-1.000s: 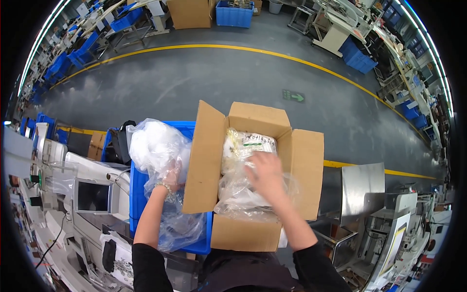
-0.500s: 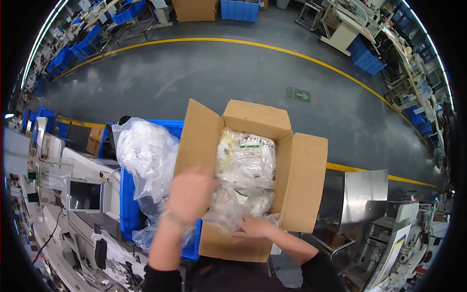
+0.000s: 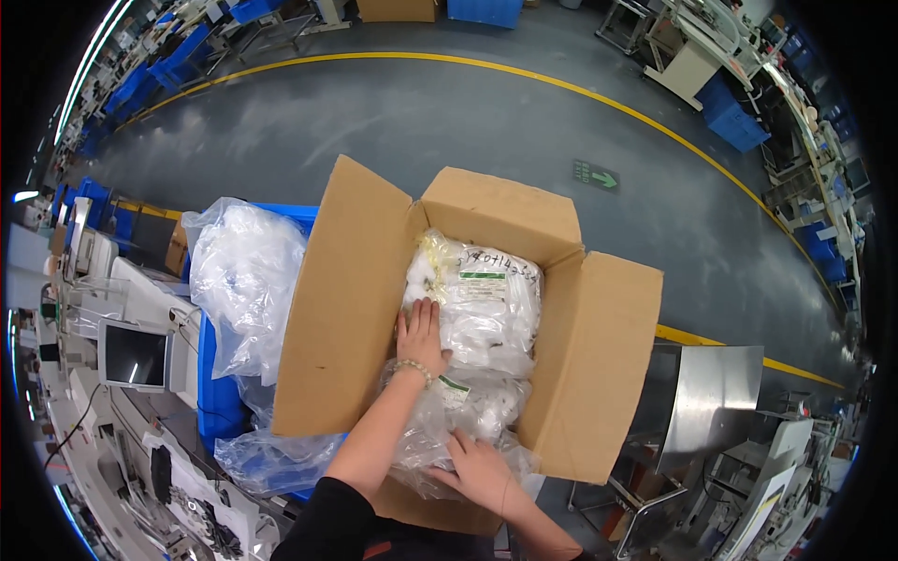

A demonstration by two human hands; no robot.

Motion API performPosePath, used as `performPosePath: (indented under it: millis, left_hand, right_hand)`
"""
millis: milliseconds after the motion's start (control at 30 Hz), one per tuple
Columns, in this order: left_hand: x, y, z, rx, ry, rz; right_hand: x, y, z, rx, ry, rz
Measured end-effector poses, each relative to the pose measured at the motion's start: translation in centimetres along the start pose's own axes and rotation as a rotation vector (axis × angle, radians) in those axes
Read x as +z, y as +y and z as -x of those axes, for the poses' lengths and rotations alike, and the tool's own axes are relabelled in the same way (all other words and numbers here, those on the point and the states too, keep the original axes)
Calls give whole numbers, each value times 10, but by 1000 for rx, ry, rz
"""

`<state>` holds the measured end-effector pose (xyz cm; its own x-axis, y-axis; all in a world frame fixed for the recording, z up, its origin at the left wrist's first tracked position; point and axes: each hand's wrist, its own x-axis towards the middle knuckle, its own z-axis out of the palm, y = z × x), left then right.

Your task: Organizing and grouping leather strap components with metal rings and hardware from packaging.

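An open cardboard box (image 3: 599, 374) stands in front of me with its flaps spread outward. Two clear plastic bags of white items lie inside: a far bag (image 3: 491, 313) with a green-striped label and handwriting, and a near bag (image 3: 486, 402) with a green-edged label. My left hand (image 3: 423, 337), a beaded bracelet at its wrist, lies with fingers stretched out on the left side of the far bag. Upon the loose plastic of the near bag rests my right hand (image 3: 477, 472), fingers spread. What the bags contain cannot be made out clearly.
Left of the box is a blue crate (image 3: 210, 411) heaped with clear plastic bags (image 3: 248, 280). Further left stands a machine with a small screen (image 3: 136, 355). A metal panel (image 3: 716, 402) stands to the right. Beyond, a yellow line (image 3: 412, 56) crosses the grey floor.
My left hand has gone from the box's left flap down into the box, onto the far bag. The right hand stays at the near bag. The view has shifted slightly.
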<state>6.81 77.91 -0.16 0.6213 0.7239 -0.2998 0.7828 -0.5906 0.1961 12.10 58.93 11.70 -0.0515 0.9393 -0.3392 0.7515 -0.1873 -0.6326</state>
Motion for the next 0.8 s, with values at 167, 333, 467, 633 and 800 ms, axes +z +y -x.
performPosePath:
  millis: [167, 333, 467, 633, 800]
  left_hand:
    - [-1, -1, 2, 54, 157, 28]
    - [-12, 2, 1, -10, 117, 137]
    - [-11, 2, 1, -91, 127, 190]
    - [-3, 8, 1, -79, 229, 204]
    - [-6, 5, -4, -98, 258, 227]
  right_hand:
    - [-55, 7, 9, -240, -75, -190]
    - [-107, 22, -13, -262, 0, -11]
    - [-108, 47, -46, -202, -138, 407]
    - [-93, 88, -79, -32, -243, 611]
    - [-53, 129, -86, 73, -174, 603]
